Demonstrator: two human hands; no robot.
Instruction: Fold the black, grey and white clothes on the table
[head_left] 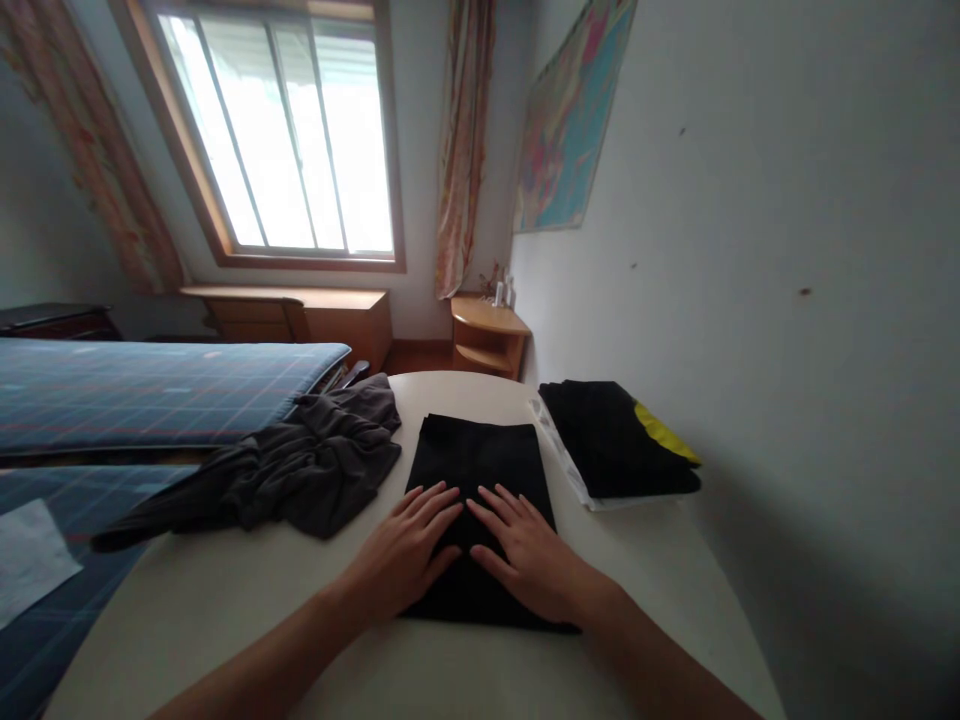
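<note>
A black folded garment [480,455] lies flat as a neat rectangle in the middle of the round table. My left hand [409,550] rests on its left half, palm down with the fingers stretched out. On the right half lies my right hand [525,550], also flat with its fingers spread. Both thumbs point inward, and a narrow strip of black cloth shows between the hands. Neither hand grips anything. The garment's exact kind cannot be made out.
The white table [247,620] carries a crumpled dark grey garment [322,455] at left, partly over its edge. At right, folded black clothing [607,440] with a yellow patch lies on something white. Beds with blue plaid mattresses [165,390] stand left; a wall [810,400] borders the right.
</note>
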